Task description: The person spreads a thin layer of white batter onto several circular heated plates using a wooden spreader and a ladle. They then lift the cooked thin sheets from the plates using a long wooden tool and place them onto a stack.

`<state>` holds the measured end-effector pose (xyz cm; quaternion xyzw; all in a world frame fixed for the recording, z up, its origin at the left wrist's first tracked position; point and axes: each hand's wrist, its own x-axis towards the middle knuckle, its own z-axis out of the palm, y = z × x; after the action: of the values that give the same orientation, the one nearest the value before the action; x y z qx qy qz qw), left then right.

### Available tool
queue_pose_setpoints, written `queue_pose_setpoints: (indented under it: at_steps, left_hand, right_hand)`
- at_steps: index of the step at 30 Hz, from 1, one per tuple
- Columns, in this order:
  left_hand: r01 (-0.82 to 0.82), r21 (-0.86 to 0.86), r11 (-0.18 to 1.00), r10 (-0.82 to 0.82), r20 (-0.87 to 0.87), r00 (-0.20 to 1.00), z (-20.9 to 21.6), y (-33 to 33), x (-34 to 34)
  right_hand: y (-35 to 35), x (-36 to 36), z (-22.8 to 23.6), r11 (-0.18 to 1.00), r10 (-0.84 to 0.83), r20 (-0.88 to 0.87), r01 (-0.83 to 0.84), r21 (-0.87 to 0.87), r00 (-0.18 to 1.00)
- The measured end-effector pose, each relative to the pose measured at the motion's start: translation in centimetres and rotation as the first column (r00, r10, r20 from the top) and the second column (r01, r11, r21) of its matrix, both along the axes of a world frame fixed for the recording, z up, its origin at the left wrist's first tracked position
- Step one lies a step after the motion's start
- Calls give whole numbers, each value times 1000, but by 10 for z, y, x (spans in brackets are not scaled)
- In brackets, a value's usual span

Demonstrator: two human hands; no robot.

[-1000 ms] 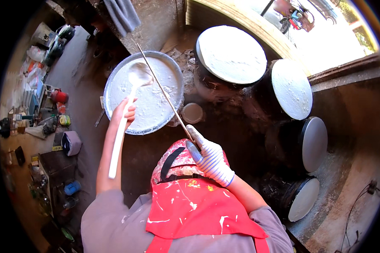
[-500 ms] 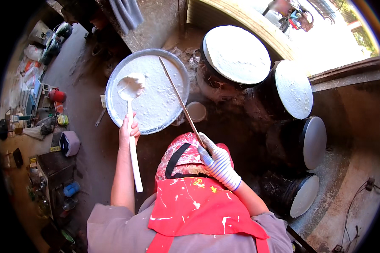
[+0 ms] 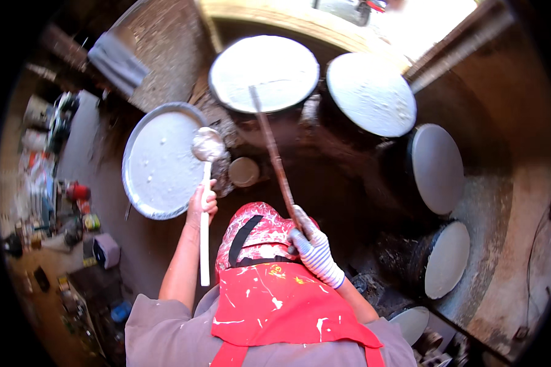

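My bare left hand [image 3: 203, 200] is closed round the white handle of a ladle [image 3: 208, 145]. White, batter-like stuff coats the ladle's bowl, which is over the right rim of a wide round basin [image 3: 128, 174]. A thick white mixture [image 3: 165, 156] fills that basin. In a striped, stained glove, my right hand [image 3: 312, 248] grips a long thin wooden stick [image 3: 275, 159]. The stick slants away, its blurred tip over the white top of the far round drum [image 3: 264, 73]. Whether the tip touches that white surface, I cannot tell.
More dark drums curve round to the right: one with a bumpy white top [image 3: 372, 95], two with smoother greyish lids [image 3: 438, 170] [image 3: 447, 260]. A small round container [image 3: 243, 172] stands beside the basin. Clutter with a red pot [image 3: 78, 191] lines the far left. A grey cloth [image 3: 117, 62] hangs behind.
The view has turned rightward. The ladle has gone from above the basin's left part to its right rim. The stick's tip has moved from over the basin to over the far drum.
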<state>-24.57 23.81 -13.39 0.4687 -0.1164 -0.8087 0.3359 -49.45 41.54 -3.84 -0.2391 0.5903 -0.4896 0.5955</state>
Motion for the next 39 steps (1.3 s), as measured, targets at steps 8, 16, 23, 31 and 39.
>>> queue_pose_setpoints:
  at_steps: [8,16,23,31,39]
  left_hand:
    - [758,-123,640,-768,-110,631,21,60,-330]
    - [871,-424,247,-929,150,337,53,176,-563]
    - [809,-577,-110,-886,425,183,23,195,-638]
    - [433,-598,-675,-472,801,369,-3,160,-691]
    - [129,-506,-853,-377,768,517,30,114,-714]
  right_hand:
    - [171,-133,-18,794,-506,-715,585,-168,482]
    - [234,-186,-26,613,-322,-946,771,-172,46]
    - [212,-198,-74,417,-219,-970,909,4,104]
    - [125,-230,-117,186,-253,-966,983,11,59]
    - [39,-211,-107,-39,-566,-783,957,-286,-257]
